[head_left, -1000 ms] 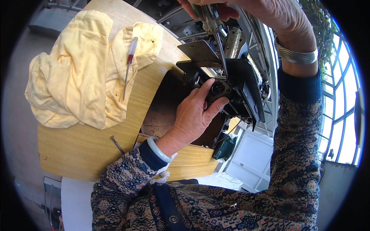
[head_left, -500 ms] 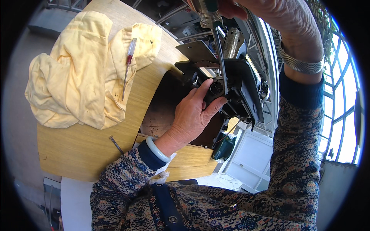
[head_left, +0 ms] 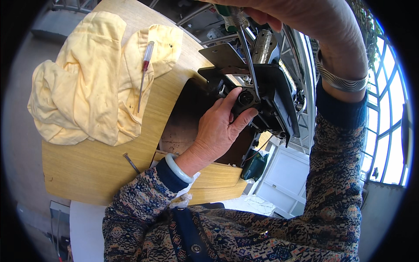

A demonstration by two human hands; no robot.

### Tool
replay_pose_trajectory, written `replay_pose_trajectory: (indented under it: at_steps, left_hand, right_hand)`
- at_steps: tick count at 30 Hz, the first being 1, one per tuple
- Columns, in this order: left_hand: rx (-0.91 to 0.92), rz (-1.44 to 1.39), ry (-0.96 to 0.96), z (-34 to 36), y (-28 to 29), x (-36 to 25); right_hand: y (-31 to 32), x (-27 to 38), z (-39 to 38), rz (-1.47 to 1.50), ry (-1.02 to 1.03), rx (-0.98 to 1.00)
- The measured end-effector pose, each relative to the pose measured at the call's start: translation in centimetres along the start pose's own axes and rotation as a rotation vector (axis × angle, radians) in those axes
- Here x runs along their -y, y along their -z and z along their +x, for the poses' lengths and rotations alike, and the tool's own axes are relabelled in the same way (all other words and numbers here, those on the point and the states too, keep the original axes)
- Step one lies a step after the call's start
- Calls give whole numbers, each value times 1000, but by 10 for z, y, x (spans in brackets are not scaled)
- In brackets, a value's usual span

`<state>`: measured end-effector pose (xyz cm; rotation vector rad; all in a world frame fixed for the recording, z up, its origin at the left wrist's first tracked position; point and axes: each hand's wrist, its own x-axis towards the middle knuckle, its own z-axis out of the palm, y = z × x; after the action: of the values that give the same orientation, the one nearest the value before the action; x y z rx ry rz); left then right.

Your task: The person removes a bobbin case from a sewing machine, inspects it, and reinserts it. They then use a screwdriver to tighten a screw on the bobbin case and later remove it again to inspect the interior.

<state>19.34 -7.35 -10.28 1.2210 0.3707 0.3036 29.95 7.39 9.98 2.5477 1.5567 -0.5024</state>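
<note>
A dark sewing machine head is tipped back over an opening in the wooden table, its underside showing. My left hand reaches to it, index finger and thumb closed around the sides of a dark round metal part. High in the picture, my right hand grips the clear and green handle of a screwdriver. The shaft slants down, its tip against the machine right beside that round part. The palm and some fingers of my right hand are cut off by the upper edge.
On the table at left lies a crumpled yellow cloth, with a second screwdriver with a red and clear handle on it. A bolt lies near my left sleeve. A white cabinet stands at lower right.
The screwdriver handle has shifted slightly left and down and shows more green, with its tip a little higher. My left hand keeps its place on the round part.
</note>
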Motion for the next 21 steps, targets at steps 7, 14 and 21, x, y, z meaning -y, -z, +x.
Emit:
replay_pose_trajectory:
  at_steps: [7, 14, 21]
  left_hand:
    - [-3, -18, -14, 0, -1, 2]
    - [-7, -1, -20, 1, 0, 1]
    - [74, 2, 27, 1, 4, -2]
  right_hand:
    - [5, 4, 3, 82, -157, 51]
    - [1, -1, 3, 2, 12, 39]
    - [5, 6, 8, 12, -117, 84]
